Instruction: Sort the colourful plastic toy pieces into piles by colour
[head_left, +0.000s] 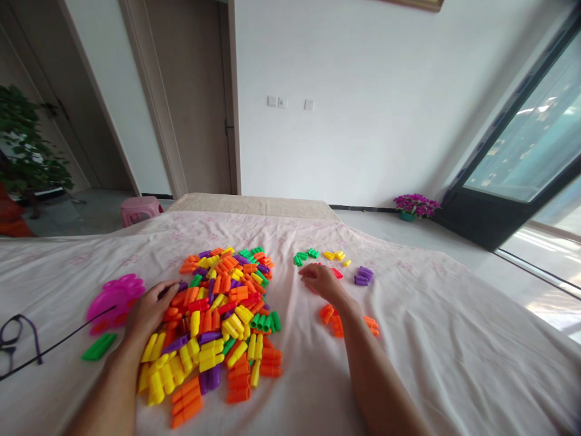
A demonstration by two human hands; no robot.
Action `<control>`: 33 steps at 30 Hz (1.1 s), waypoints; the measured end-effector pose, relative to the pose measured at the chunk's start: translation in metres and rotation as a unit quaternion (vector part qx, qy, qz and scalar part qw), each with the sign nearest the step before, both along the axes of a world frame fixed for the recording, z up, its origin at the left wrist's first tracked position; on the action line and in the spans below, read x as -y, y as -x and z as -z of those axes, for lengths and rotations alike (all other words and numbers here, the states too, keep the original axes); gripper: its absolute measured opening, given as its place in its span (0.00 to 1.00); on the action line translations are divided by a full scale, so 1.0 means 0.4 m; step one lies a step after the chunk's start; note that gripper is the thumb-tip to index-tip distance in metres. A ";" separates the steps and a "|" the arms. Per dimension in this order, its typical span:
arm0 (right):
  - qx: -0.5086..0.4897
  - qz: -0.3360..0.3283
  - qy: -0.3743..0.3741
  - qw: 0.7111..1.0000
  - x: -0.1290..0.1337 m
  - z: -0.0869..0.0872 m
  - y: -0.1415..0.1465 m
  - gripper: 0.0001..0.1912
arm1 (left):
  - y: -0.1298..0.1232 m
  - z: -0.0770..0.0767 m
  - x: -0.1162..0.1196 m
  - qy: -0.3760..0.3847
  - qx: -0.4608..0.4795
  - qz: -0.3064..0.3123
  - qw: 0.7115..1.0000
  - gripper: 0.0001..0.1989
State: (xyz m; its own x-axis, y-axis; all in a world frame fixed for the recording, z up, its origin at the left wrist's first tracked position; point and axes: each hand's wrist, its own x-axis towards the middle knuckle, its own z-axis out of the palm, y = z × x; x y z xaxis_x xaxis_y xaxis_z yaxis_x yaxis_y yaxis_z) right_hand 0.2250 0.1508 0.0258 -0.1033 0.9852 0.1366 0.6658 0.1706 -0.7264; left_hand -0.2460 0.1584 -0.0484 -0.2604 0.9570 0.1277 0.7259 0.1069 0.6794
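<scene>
A large heap of plastic tube-shaped building blocks (pixel 233 295) in orange, yellow, red, green and purple lies on the cloth in front of me. My left hand (pixel 154 304) is at the heap's left edge, its thumb and fingers closed at a small purple block (pixel 183 286). To the right of the heap, my right hand (pixel 321 280) hangs low with fingers bent and pressed together; what they hold, if anything, is hidden. Beside it lie red blocks (pixel 336 273), partly covered by the hand. Green blocks (pixel 312 253), yellow blocks (pixel 334 255), purple blocks (pixel 364 276) and orange blocks (pixel 336 324) lie around it in separate groups by colour.
A pink paw-shaped plastic piece (pixel 115 297), a green block (pixel 100 346) and dark-framed glasses (pixel 18 339) lie at the left. A patterned cloth (pixel 436 363) with wrinkles covers the table. Beyond stand a pink stool (pixel 140 209) and a pot of purple flowers (pixel 415 206).
</scene>
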 end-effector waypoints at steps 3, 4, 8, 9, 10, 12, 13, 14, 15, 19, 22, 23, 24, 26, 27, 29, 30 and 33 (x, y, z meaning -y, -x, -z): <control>0.032 -0.099 0.035 0.994 0.017 0.004 0.082 0.13 | -0.003 -0.004 0.003 0.001 0.005 -0.001 1.000 0.25; 0.046 -0.123 0.046 0.990 0.023 0.006 0.104 0.14 | -0.005 -0.005 0.004 0.000 0.008 0.000 1.000 0.25; 0.146 -0.220 0.075 0.962 0.047 0.004 0.162 0.20 | -0.011 -0.012 0.010 -0.005 0.017 0.001 1.000 0.24; 0.174 -0.234 0.070 0.954 0.054 0.001 0.171 0.21 | -0.012 -0.013 0.011 -0.006 0.018 0.000 1.000 0.24; 0.199 -0.241 0.063 0.948 0.061 -0.002 0.178 0.21 | -0.013 -0.015 0.012 -0.007 0.018 -0.001 1.000 0.24; 0.235 -0.238 0.055 0.941 0.074 -0.009 0.190 0.20 | -0.015 -0.017 0.014 -0.008 0.021 0.001 1.000 0.24; 0.247 -0.237 0.056 0.938 0.079 -0.011 0.195 0.19 | -0.016 -0.018 0.014 -0.007 0.023 0.002 1.000 0.24; 0.255 -0.238 0.061 0.935 0.083 -0.013 0.199 0.19 | -0.016 -0.018 0.014 -0.006 0.024 0.003 1.000 0.24; 0.258 -0.240 0.065 0.934 0.086 -0.015 0.202 0.18 | -0.016 -0.019 0.014 -0.005 0.025 0.004 1.000 0.25; 0.229 -0.237 0.076 0.941 0.084 -0.018 0.196 0.19 | -0.014 -0.017 0.013 0.000 0.019 0.002 1.000 0.25; 0.192 -0.207 0.074 0.957 0.072 -0.028 0.166 0.15 | -0.012 -0.014 0.011 -0.006 0.016 0.001 1.000 0.26; 0.174 -0.186 0.070 0.964 0.066 -0.032 0.151 0.13 | -0.011 -0.013 0.011 -0.008 0.015 0.002 1.000 0.26; 0.157 -0.160 0.061 0.973 0.061 -0.037 0.134 0.11 | -0.010 -0.012 0.011 -0.010 0.015 0.002 1.000 0.26; 0.132 -0.091 0.035 0.987 0.049 -0.044 0.098 0.08 | -0.010 -0.012 0.011 -0.008 0.011 0.001 1.000 0.26; 0.126 -0.053 0.020 0.990 0.042 -0.046 0.080 0.07 | -0.010 -0.012 0.011 -0.007 0.010 0.001 1.000 0.25; 0.113 0.027 -0.011 0.993 0.027 -0.042 0.048 0.06 | -0.010 -0.013 0.011 -0.006 0.009 0.000 1.000 0.25; 0.097 0.067 -0.026 0.993 0.018 -0.037 0.034 0.07 | -0.011 -0.014 0.011 -0.006 0.007 -0.001 1.000 0.25; -0.001 0.158 -0.064 0.985 -0.008 -0.014 0.008 0.15 | -0.012 -0.015 0.010 -0.001 0.006 -0.005 1.000 0.25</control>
